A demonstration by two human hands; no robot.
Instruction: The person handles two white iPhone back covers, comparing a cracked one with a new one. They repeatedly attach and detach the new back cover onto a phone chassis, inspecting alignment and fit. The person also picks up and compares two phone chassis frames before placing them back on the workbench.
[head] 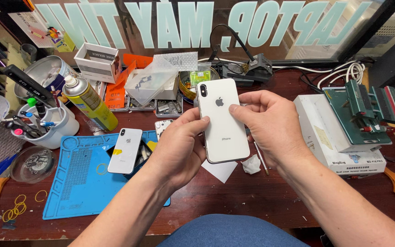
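We hold a white glass-backed smartphone (222, 120) back-side up above the dark wooden table (261, 196). Our left hand (178, 148) grasps its left edge and lower corner, thumb on the back. Our right hand (270, 126) pinches its right edge, thumb beside the logo. A second white phone (125, 150) lies on the blue silicone work mat (81, 183), near a yellow spray can (90, 103).

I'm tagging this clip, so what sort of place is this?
Most likely a phone repair bench. Both hands hold a white smartphone back-up over a cluttered wooden worktable, with a blue repair mat, a second white phone and a green clamping fixture nearby.
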